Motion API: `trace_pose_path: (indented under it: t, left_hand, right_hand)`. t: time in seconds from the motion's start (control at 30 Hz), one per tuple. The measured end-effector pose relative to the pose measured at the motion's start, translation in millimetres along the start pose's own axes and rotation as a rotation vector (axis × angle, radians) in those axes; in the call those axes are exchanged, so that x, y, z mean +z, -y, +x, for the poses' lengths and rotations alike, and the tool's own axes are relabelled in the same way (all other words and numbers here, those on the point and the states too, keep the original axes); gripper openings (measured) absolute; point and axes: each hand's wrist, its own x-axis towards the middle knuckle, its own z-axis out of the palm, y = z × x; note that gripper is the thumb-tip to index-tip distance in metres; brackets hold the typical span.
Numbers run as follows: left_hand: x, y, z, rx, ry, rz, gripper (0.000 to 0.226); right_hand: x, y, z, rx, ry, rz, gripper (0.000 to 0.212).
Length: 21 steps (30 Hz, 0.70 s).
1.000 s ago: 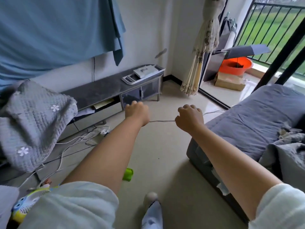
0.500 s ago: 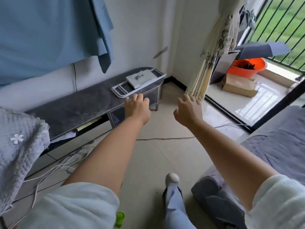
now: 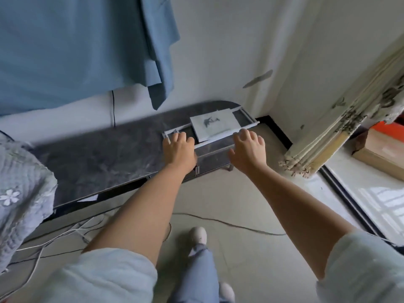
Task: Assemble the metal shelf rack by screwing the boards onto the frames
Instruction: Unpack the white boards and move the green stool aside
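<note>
While a grey quilted blanket (image 3: 19, 193) with stitched flowers crowds the left edge, the dark marbled bench (image 3: 98, 162) runs along the white wall under a hanging blue cloth (image 3: 76, 44), its long top mostly bare. Loose cables (image 3: 65, 235) trail over the pale floor (image 3: 229, 193) in front of it, which otherwise lies open between the outstretched arms. At the bench's right end lie the white metal frames (image 3: 248, 124), flat, with a white box (image 3: 213, 126) printed with a dark figure resting on top. Left hand (image 3: 178, 150) sits on the frames' left corner, fingers curled over the rail; whether it truly grips is hard to tell. Right hand (image 3: 246, 150) hovers just at the front rail, fingers spread and loose, holding nothing. Half a second ago both hands hung short of the bench; now they have reached the frames. Further right, a bundled, frayed curtain (image 3: 341, 125) hangs beside the sliding-door track (image 3: 349, 193).
</note>
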Motion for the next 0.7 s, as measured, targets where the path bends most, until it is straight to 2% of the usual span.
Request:
trace_pose_path:
  t: [0.17,0.37,0.7]
  left_hand:
    - [18,21,118,-0.065,0.044,0.007,0.035]
    - [35,34,254,-0.073,0.107,0.011,0.034]
    - [104,7,401,-0.071,0.277,-0.032,0.038]
  right_hand:
    - [23,-1,125,-0.061,0.056,-0.015,0.045]
    - [47,-21,254,-0.025,0.159,-0.022,0.047]
    - [133,-81,403,0.003,0.383,-0.014,0.044]
